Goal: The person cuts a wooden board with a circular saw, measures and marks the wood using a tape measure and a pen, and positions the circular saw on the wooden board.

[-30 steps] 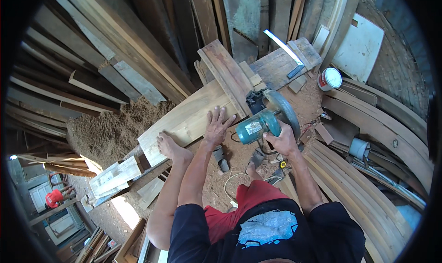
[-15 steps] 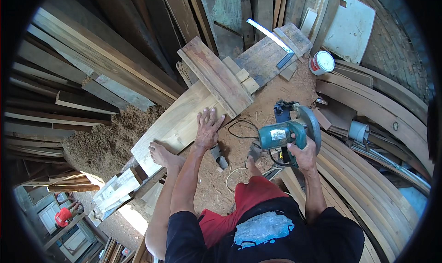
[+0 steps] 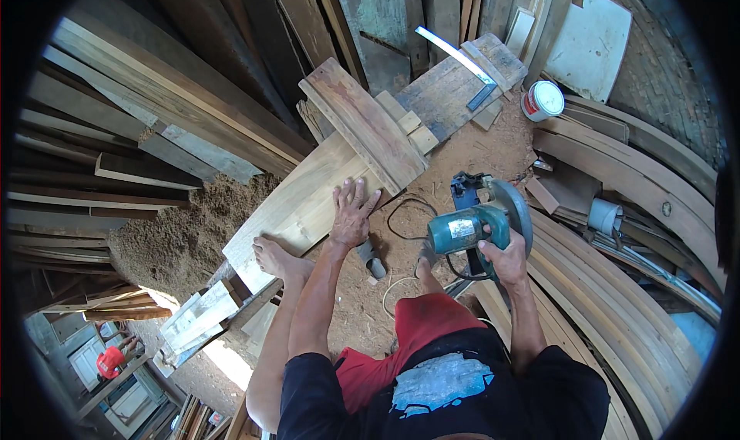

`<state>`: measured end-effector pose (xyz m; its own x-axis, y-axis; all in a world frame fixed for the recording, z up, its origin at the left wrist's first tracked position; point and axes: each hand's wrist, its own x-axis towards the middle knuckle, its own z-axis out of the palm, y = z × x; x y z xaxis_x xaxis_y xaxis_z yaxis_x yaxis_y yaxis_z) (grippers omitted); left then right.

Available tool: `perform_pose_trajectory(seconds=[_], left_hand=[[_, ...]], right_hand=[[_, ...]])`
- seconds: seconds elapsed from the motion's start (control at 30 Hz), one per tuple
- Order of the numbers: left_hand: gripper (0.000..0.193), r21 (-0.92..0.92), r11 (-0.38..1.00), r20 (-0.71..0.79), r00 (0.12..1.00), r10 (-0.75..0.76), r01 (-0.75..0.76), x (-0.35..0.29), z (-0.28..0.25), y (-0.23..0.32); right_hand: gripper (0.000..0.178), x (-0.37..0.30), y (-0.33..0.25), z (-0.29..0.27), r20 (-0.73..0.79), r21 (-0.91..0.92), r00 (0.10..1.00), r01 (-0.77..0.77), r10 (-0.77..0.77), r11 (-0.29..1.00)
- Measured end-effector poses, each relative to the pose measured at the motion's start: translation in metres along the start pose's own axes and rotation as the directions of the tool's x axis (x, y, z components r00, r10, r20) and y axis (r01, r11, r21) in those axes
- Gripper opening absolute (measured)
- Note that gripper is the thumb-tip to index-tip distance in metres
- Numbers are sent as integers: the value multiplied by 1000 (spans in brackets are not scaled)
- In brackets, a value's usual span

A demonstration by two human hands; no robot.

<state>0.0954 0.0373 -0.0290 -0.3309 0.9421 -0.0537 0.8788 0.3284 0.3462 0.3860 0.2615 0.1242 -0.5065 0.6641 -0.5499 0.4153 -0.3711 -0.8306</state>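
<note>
My right hand (image 3: 505,256) is wrapped round the handle of a teal circular saw (image 3: 462,230), held up off to the right of the bench. Its round guard (image 3: 515,213) faces right and a dark cord trails from it. My left hand (image 3: 353,211) lies flat, fingers spread, on a pale wooden board (image 3: 301,197). My bare foot (image 3: 281,259) presses on the same board near its lower left end. A shorter reddish-brown plank (image 3: 362,124) lies across the board just beyond my left fingers.
A try square (image 3: 482,95) lies on the worn bench plank (image 3: 439,93) at the far end. Near it stands a white-lidded tub (image 3: 543,101). Long boards (image 3: 609,301) are stacked on the right, more timber leans at left, and sawdust (image 3: 185,232) is heaped beside the bench.
The saw in my right hand has shifted very slightly left and tilted a little. My left hand stays flat on the board. The whole view has drifted slightly.
</note>
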Motion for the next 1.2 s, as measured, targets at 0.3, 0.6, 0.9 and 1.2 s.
perform_pose_trajectory(seconds=[0.3, 0.6, 0.9, 1.2], left_hand=[[85, 13, 1000, -62, 998, 5, -4, -1, 6, 2], [84, 20, 1000, -27, 1000, -14, 15, 0, 3, 5], [82, 32, 999, -50, 999, -21, 23, 0, 4, 6], [81, 10, 1000, -65, 998, -23, 24, -1, -3, 2]], right_hand=[[33, 10, -14, 9, 15, -36, 997, 73, -73, 997], [35, 14, -25, 9, 33, -121, 996, 81, -78, 989], [34, 17, -63, 31, 165, -258, 978, 167, -127, 952], [34, 33, -50, 54, 250, -408, 958, 237, -141, 882]])
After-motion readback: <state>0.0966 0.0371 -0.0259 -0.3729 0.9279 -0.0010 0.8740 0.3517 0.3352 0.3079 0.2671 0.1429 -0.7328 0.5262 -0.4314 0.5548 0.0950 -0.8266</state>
